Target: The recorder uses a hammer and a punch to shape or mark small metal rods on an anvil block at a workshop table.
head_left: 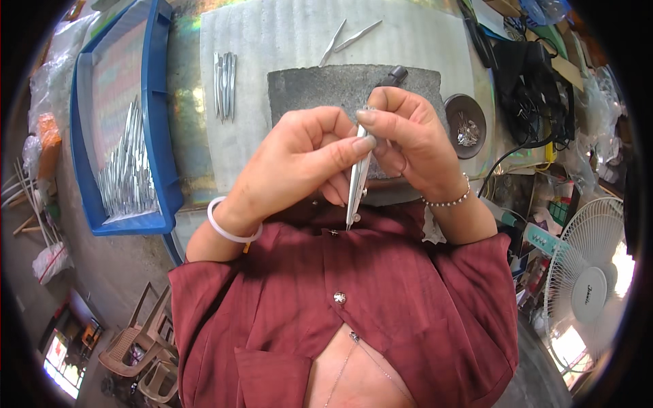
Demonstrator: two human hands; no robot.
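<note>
Above the dark grey slab (306, 88), both hands meet on a slim silver metal instrument (355, 190) with a narrow tip pointing toward my shirt and small round knobs along one side. My left hand (306, 153) is closed round its middle, thumb lying along it. The fingers of my right hand (411, 132) pinch together at its upper end. A small shiny bit shows at those fingertips, too small to name. Behind my right hand, a black-ended tool (396, 76) lies on the slab, partly hidden.
A blue tray (155, 115) at left holds many slim metal pieces (129, 170). More pieces (224, 85) lie in a row on the white sheet (252, 41), two (357, 37) farther back. A dark bowl (454, 105) of small silver parts stands right, near a white fan (588, 292).
</note>
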